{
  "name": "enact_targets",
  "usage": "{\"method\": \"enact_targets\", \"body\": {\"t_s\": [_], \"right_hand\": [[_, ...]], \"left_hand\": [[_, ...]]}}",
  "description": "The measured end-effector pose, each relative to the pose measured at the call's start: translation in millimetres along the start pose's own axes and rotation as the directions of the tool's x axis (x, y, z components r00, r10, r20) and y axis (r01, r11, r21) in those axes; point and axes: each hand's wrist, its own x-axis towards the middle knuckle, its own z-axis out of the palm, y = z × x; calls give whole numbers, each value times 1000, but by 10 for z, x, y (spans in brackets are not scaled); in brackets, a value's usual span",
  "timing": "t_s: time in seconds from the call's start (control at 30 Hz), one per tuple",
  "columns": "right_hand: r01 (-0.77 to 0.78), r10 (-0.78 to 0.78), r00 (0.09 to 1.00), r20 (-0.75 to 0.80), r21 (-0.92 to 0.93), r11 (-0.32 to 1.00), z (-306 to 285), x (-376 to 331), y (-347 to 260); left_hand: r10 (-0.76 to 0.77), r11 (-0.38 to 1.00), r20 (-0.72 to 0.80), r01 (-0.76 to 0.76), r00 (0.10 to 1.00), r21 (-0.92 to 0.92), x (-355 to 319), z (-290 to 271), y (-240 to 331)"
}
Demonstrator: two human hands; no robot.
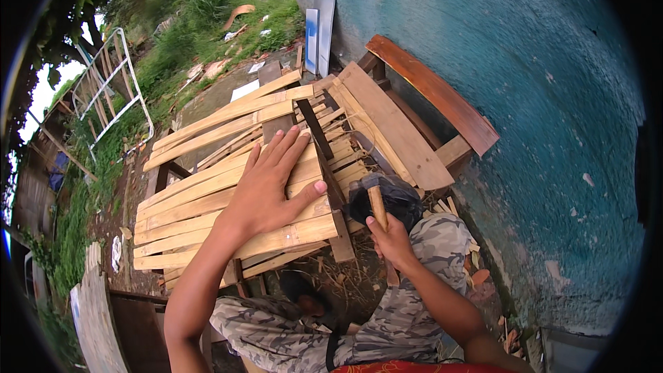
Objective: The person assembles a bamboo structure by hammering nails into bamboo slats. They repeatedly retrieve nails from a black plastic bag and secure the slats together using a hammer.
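Head view: hammer (376, 197) in right hand (392, 238)

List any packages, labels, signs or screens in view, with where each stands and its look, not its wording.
None clearly in view.
Nearest candidates: flat panels, grey and white with a blue patch, rectangular, leaning upright against the teal wall beyond the wooden slats; pale scraps on the ground, too small to tell.

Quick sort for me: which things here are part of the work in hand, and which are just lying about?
In the work:
- left hand, flat on the slatted wooden panel
- right hand, gripping the hammer

Lying about:
- white metal frame in the grass
- wooden bench by the blue wall
- boards leaning on the wall
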Motion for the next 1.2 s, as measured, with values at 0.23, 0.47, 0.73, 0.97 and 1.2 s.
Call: {"method": "enact_targets", "body": {"t_s": [0.23,0.47,0.73,0.97,1.2], "right_hand": [[22,-22,997,72,-1,1000,-150,504,-458],[138,-193,981,-28,-597,790,-151,2175,-623],[124,-262,965,4,-889,442,307,3650,-585],[284,-366,907,209,-944,165,604,4544,-203],[455,-401,791,462,-882,-119,550,4832,8]], "left_hand": [[51,999,34,-52,998,10,108,-70,-96],[101,994,30,-103,994,39,436,-38,-347],[-113,979,-207,73,972,-192,455,56,-393],[-64,991,-192,41,979,-124,465,22,-411],[-69,993,-171,51,983,-107,469,2,-401]]}}
